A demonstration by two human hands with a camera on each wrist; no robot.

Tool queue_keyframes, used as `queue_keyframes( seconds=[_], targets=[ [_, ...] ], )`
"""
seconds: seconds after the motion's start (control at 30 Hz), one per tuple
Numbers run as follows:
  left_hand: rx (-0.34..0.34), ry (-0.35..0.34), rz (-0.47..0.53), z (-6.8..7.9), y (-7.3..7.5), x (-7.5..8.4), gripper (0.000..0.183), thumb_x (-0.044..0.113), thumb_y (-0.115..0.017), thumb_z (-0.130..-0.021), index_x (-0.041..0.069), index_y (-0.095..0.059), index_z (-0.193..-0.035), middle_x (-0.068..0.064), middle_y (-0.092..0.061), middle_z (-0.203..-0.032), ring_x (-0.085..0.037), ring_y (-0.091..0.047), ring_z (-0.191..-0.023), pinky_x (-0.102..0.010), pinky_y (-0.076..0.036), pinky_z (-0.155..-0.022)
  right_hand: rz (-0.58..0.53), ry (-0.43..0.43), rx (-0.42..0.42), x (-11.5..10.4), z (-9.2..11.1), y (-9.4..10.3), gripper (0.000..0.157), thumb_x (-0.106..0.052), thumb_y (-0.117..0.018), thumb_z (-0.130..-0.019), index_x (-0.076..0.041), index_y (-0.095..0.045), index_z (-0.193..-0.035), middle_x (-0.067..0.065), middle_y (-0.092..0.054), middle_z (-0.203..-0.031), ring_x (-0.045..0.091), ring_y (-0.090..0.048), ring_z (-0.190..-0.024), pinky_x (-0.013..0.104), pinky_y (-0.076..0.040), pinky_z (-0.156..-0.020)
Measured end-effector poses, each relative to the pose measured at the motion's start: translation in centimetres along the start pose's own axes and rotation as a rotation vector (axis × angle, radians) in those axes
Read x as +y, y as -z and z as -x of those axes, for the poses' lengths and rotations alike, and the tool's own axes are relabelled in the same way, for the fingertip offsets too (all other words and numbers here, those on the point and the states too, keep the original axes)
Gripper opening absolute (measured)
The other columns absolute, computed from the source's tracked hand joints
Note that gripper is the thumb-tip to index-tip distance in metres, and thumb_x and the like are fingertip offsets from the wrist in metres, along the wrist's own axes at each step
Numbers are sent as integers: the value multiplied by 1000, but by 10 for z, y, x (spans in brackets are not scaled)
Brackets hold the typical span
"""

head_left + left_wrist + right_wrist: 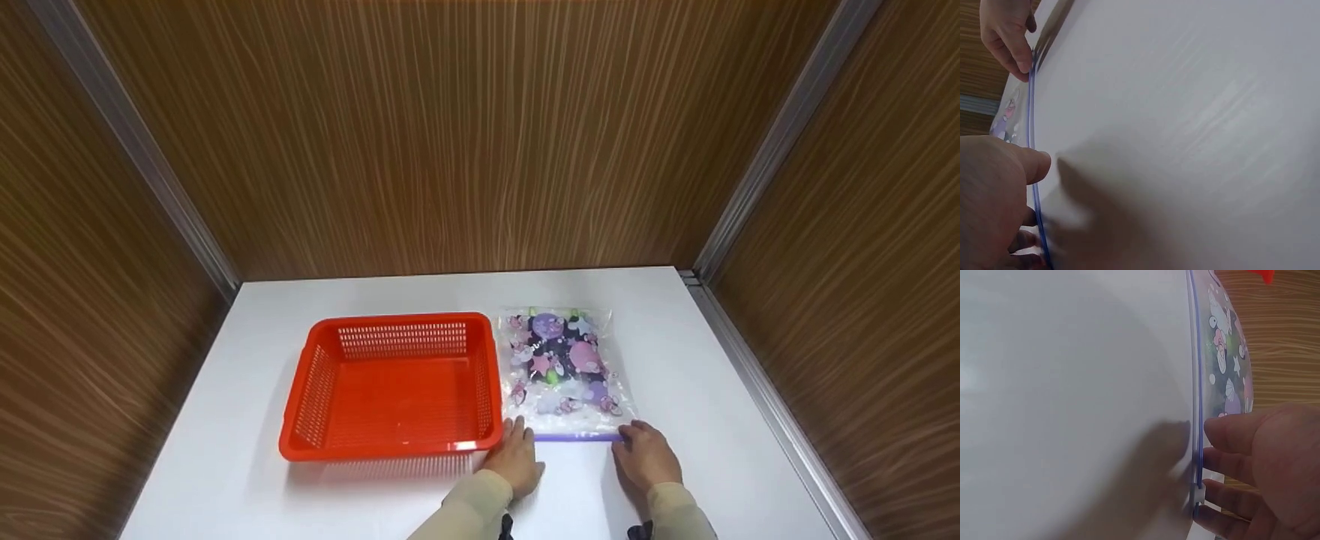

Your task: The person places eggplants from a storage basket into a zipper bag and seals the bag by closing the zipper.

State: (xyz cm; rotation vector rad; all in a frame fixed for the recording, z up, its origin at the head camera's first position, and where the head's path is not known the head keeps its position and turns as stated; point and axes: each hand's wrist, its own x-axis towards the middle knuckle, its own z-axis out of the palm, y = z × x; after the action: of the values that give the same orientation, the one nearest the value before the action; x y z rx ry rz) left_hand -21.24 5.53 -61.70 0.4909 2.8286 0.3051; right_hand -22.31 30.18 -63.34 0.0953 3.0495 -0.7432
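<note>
A clear plastic zip bag (541,409), printed with pink and purple stars, shells and circles, lies flat with its blue-purple zip strip (577,437) towards me. Something dark with bright green bits shows through it. My left hand (516,459) rests at the bag's near left corner, fingers extended and thumb apart, close beside the basket. At the near right corner, my right hand (649,456) pinches the strip's end. A whitish slider (1200,493) sits among its fingertips in the right wrist view.
A red plastic basket (390,451) with slotted sides stands left of the bag, nothing inside it. Both are on a white table (360,502). Wood-grain panels (465,150) enclose the back and sides, with metal rails (750,360) along the corners.
</note>
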Motion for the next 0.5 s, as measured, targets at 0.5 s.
queue_keyframes(
  seconds=[0.5],
  targets=[
    [-10,0,-10,-16,-8,5,72,46,-52,-95,5,-30,-150,-13,-18,-158,-31,-14,-145,-42,-17,-115,-50,-37,-112,11,-5,8,52,-21,-61,-91,5,-49,-135,31,-33,-145,52,-28,-132,61,-24,-105]
  ],
)
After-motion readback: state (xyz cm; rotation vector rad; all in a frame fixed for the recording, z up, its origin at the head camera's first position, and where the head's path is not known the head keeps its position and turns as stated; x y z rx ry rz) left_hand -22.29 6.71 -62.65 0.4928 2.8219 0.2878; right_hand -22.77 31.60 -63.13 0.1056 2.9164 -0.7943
